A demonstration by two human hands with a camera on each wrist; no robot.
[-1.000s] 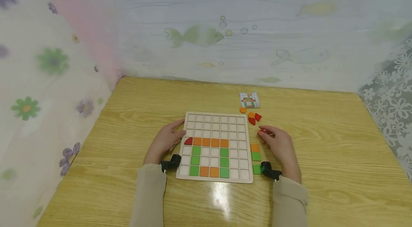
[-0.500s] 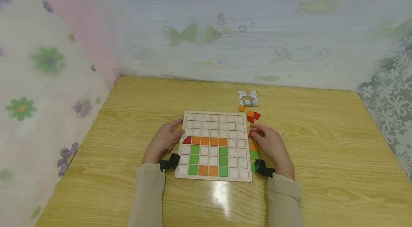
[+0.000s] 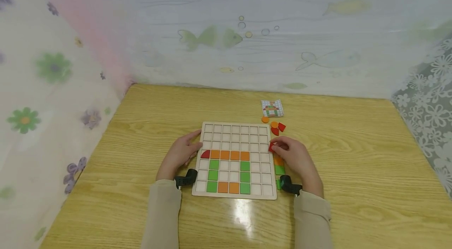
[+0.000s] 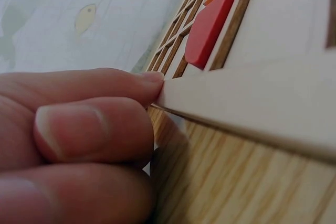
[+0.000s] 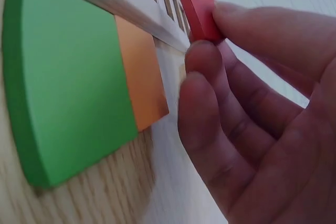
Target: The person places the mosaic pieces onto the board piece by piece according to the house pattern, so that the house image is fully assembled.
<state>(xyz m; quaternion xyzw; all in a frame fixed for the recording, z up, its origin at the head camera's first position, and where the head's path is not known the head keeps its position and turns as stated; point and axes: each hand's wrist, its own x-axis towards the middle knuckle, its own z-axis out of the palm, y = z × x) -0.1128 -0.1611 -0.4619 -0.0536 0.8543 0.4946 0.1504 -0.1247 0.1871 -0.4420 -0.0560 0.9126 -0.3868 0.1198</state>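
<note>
A pale wooden grid board (image 3: pixel 234 196) lies on the table, with orange and green square tiles and one red rounded tile (image 3: pixel 206 154) set in its cells. My left hand (image 3: pixel 180 151) rests at the board's left edge, fingertips against the rim. In the left wrist view, the thumb and fingers (image 4: pixel 94 129) meet the board's edge near the red tile. Over the board's right rim, my right hand (image 3: pixel 294 156) pinches another red tile (image 5: pixel 199 14) between thumb and fingertips. In the right wrist view this tile is held tilted, close to the grid.
An orange tile (image 5: pixel 142 72) and a green tile (image 5: pixel 68 82) lie beside the board's right edge, with another green tile (image 3: pixel 278 184) partly behind the right wrist camera. Beyond are orange discs (image 3: pixel 265 119), red pieces (image 3: pixel 281 127) and a printed pattern card (image 3: pixel 272 108). A wall stands behind.
My right hand has moved left with the red tile, from the table beside the board to the board's right rim. The left hand has stayed at the left edge.
</note>
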